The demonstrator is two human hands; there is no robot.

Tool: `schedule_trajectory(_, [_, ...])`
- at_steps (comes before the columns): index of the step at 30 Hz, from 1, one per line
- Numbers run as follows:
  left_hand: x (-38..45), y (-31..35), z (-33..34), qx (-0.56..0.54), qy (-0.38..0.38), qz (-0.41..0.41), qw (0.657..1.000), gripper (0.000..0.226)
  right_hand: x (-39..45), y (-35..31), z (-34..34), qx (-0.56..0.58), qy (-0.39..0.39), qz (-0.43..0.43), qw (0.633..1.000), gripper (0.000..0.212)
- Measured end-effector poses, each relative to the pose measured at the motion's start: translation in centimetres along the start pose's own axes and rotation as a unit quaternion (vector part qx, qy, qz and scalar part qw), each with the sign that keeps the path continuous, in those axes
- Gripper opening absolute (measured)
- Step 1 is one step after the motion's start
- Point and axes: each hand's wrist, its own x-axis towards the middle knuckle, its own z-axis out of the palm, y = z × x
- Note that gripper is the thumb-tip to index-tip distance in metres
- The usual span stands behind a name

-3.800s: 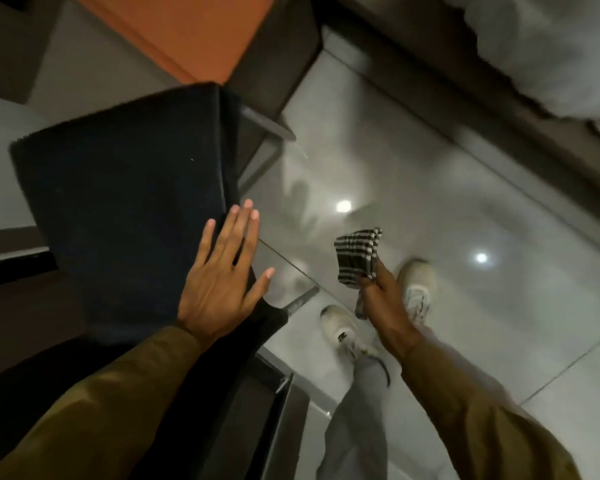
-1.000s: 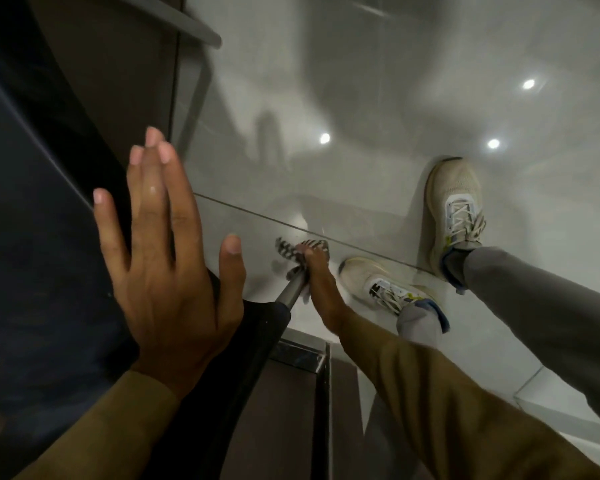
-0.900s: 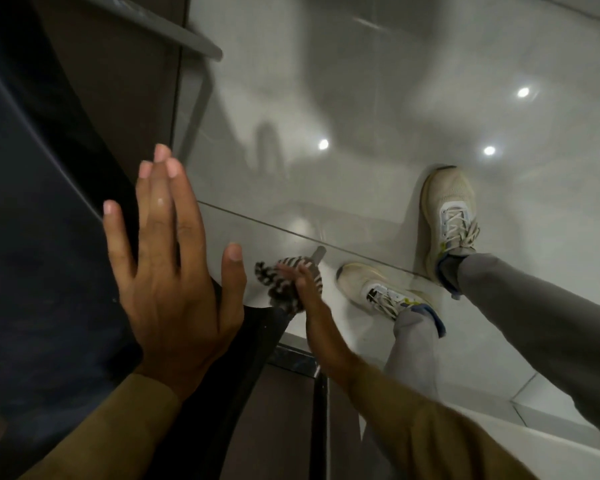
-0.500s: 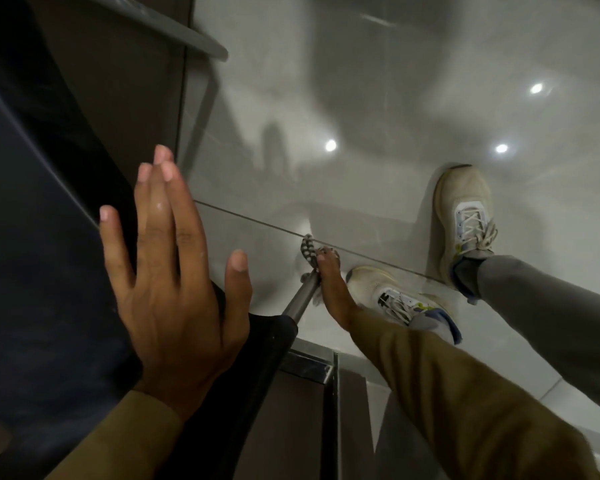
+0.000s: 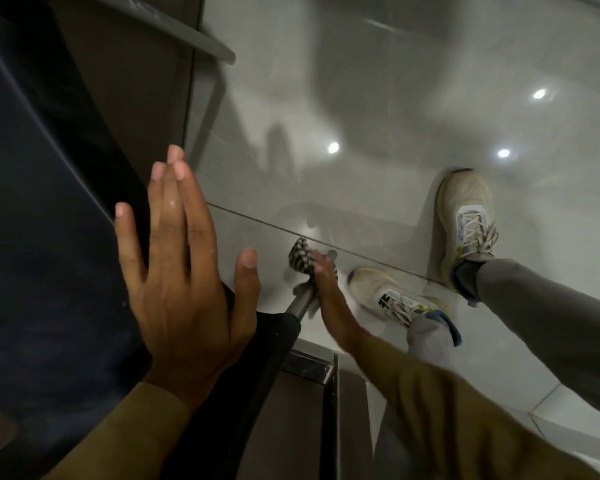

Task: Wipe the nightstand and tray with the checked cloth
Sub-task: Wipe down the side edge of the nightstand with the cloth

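My left hand (image 5: 184, 268) lies flat, fingers spread, on the dark top of the nightstand (image 5: 42, 237) near its right edge. Low beside the nightstand, my right hand (image 5: 326, 289) presses the black-and-white checked cloth (image 5: 300, 259) against a thin grey metal leg (image 5: 300, 303) that runs down from the nightstand's corner. Only a bunched part of the cloth shows above my fingers. No tray is in view.
Glossy grey floor tiles (image 5: 361, 116) with ceiling-light reflections fill the right side. My two pale sneakers (image 5: 465, 216) (image 5: 392, 299) stand close to the leg. A grey shelf edge (image 5: 187, 36) juts out at the top, and a dark metal-edged panel (image 5: 312, 372) sits below the nightstand corner.
My right hand has kept rubbing the cloth up and down the metal leg, and the cloth now shows more above my fingers than half a second ago. My left hand stays flat on top.
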Motion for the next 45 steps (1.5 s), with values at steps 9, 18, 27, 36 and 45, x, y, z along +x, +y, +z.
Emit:
schedule_trajectory(9, [0.2, 0.2, -0.2, 0.000, -0.008, 0.003, 1.000, 0.074, -7.3, -1.4, 1.2, 0.042, -0.033, -0.027, 0.998, 0.054])
schedule_trajectory(18, [0.2, 0.2, -0.4, 0.000, -0.016, 0.003, 1.000, 0.073, -1.7, -1.2, 1.8, 0.090, 0.061, 0.019, 0.994, 0.059])
schedule_trajectory(27, [0.3, 0.4, -0.9, 0.004, -0.034, 0.003, 0.999, 0.075, -8.5, -1.8, 2.7, 0.097, 0.004, -0.031, 0.995, 0.046])
schedule_trajectory(36, [0.0, 0.3, -0.8, -0.006, -0.031, 0.002, 0.999, 0.074, 1.6, 1.4, 0.1, 0.036, 0.054, 0.024, 0.998, 0.066])
schedule_trajectory(45, [0.1, -0.1, -0.4, 0.009, -0.037, -0.004, 0.999, 0.078, -4.3, -0.5, 1.2, -0.037, 0.033, -0.011, 0.999, 0.084])
